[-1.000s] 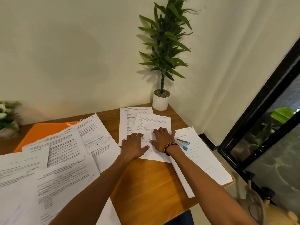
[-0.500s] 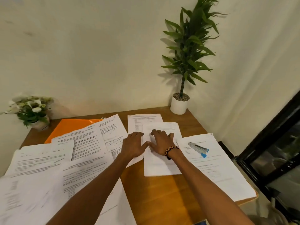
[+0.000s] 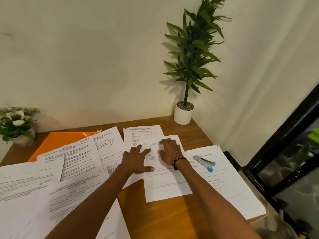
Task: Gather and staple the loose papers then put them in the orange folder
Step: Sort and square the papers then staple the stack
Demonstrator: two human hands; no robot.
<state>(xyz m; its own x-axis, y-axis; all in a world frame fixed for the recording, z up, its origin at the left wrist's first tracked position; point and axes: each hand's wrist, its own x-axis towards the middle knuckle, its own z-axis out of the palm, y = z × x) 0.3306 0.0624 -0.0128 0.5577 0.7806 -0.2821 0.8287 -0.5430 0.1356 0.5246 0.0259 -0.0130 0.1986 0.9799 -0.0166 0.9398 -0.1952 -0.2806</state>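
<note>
Several printed white sheets lie scattered over a wooden table (image 3: 165,219). My left hand (image 3: 136,159) and my right hand (image 3: 170,151), fingers spread, press flat on one sheet (image 3: 165,183) in the middle; the left hand also overlaps the neighbouring sheet (image 3: 110,147). Another sheet (image 3: 141,133) lies behind, partly under it. A blue and silver stapler (image 3: 204,163) rests on a large sheet (image 3: 224,183) to the right of my right wrist. The orange folder (image 3: 58,142) lies at the back left, mostly covered by papers (image 3: 34,187).
A tall green plant in a white pot (image 3: 183,114) stands at the table's back right corner. A small pot of white flowers (image 3: 15,126) sits at the back left. The table's right edge drops off beside a black-framed glass door (image 3: 284,152).
My hands have slid the middle sheet a little toward me and spread wider on it. The head view has shifted, showing more of the left papers and the flower pot.
</note>
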